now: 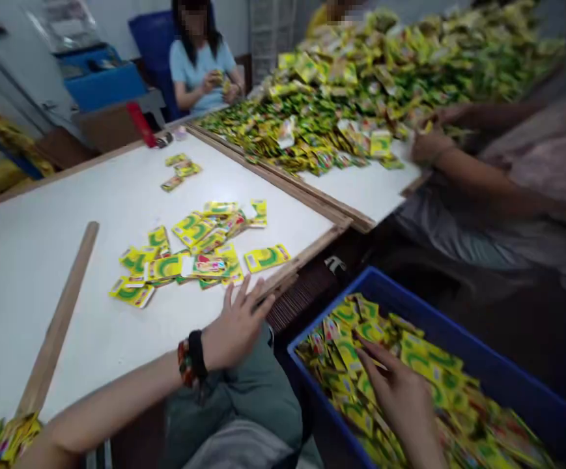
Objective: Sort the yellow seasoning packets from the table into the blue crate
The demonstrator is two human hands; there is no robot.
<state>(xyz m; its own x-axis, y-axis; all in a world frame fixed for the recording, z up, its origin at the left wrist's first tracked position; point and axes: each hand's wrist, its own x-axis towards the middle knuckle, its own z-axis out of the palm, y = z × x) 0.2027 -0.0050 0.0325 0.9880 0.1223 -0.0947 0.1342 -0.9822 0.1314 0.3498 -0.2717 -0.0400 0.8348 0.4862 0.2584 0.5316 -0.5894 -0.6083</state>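
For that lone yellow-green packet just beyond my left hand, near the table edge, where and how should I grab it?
I'd pinch the packet across its long sides, from above and the near side, with your left hand, the closer one. It lies flat with a small gap to the neighbouring packets, so both long sides look free.
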